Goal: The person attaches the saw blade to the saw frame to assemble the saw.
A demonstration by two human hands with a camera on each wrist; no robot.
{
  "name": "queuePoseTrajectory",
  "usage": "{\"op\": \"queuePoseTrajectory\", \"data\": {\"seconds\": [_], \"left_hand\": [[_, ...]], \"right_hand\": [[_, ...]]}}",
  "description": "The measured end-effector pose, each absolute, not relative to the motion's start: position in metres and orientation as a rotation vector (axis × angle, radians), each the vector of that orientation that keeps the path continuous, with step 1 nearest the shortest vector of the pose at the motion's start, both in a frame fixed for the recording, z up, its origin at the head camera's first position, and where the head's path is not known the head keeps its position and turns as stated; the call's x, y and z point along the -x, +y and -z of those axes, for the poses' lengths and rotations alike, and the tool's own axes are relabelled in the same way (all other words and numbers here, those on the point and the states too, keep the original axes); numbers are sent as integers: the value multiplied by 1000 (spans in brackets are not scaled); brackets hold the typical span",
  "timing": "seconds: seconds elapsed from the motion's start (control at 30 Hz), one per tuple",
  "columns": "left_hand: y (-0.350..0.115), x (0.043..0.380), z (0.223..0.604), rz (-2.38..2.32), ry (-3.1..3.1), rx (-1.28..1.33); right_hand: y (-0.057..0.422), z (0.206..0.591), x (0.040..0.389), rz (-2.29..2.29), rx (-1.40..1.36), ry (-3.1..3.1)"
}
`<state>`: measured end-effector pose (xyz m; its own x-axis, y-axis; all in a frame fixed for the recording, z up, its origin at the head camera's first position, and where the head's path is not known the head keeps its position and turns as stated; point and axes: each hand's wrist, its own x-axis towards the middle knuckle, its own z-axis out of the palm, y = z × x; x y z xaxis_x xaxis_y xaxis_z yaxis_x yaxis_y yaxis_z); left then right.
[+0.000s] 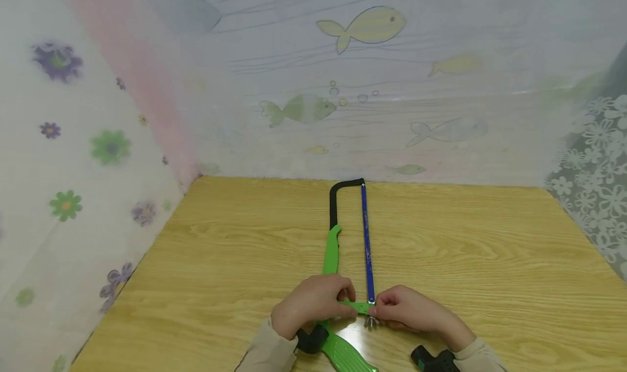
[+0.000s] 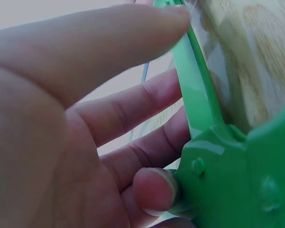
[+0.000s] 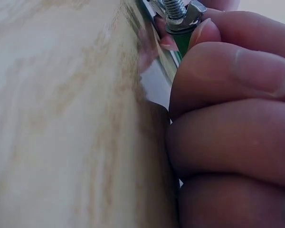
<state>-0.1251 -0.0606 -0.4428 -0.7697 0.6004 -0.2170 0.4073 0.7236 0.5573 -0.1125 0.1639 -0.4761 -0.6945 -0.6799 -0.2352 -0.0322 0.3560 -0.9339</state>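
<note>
A hacksaw point(image 1: 331, 255) with a green and black frame lies on the wooden table, its black front end pointing away. A blue blade point(image 1: 367, 241) runs along its right side to the green cross arm point(image 1: 361, 307). My left hand point(image 1: 315, 301) holds that cross arm between thumb and fingers; the left wrist view shows the fingers behind the green arm point(image 2: 194, 80). With curled fingers, my right hand point(image 1: 411, 309) pinches the blade's near end where it meets the arm. Just below is a metal wing nut point(image 3: 192, 19) on a threaded bolt point(image 3: 173, 7). The fingertips partly hide the joint.
The green handle point(image 1: 348, 353) extends toward the near table edge, left of centre. Wood-grain tabletop point(image 1: 480, 252) spreads to both sides. A wall covering with fish drawings point(image 1: 372, 89) stands behind the table, and a flowered one point(image 1: 63, 170) along the left.
</note>
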Motion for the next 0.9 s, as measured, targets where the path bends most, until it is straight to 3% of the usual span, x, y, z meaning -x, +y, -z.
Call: {"op": "queuePoseTrajectory", "data": {"seconds": [0.6,0.9], "left_hand": [[-69,141,450,-850,2600,-778],[-91,153,449,-1043,2678,-632]], "right_hand": [[165,479,116,1366,586,1999],[171,476,119,1438,617,1868]]}}
